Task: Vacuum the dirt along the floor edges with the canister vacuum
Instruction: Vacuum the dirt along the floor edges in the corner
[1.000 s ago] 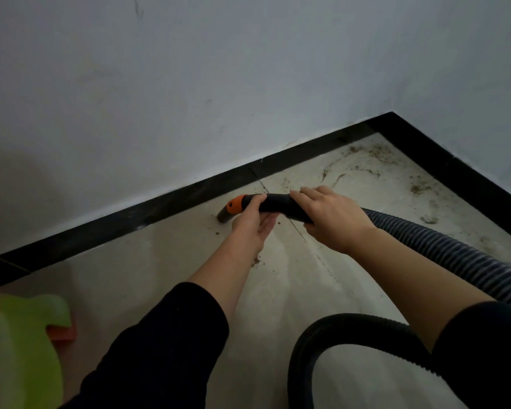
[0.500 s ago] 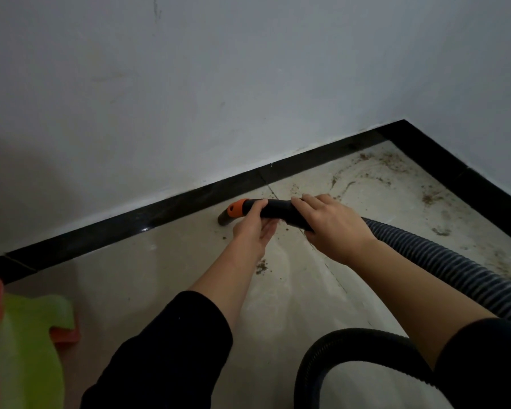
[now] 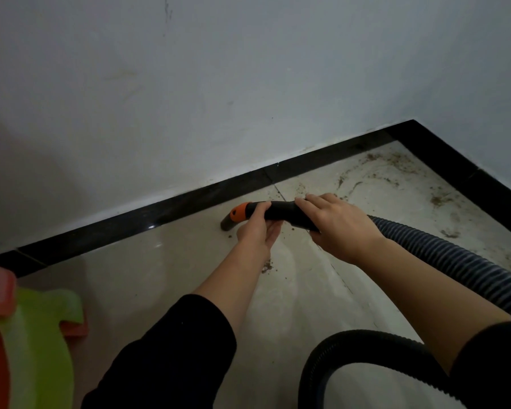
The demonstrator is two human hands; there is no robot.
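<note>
The vacuum's black handle (image 3: 279, 212) with an orange collar (image 3: 239, 211) lies low over the pale tile floor. Its dark nozzle tip (image 3: 227, 223) points down at the floor close to the black baseboard (image 3: 160, 215). My left hand (image 3: 257, 228) grips the handle just behind the orange collar. My right hand (image 3: 337, 225) holds the rear of the handle where the ribbed hose (image 3: 460, 267) joins. Brown dirt (image 3: 396, 169) is scattered toward the corner at the right, with a small clump (image 3: 266, 266) under my left wrist.
White walls meet in a corner at the upper right, edged by the black baseboard. A loop of black hose (image 3: 345, 346) lies on the floor at the lower right. A green and orange plastic object (image 3: 27, 335) sits at the lower left.
The view has drifted slightly up and left, so hands and nozzle sit a little lower in frame. Both hands keep the same grip on the handle; the nozzle stays by the baseboard.
</note>
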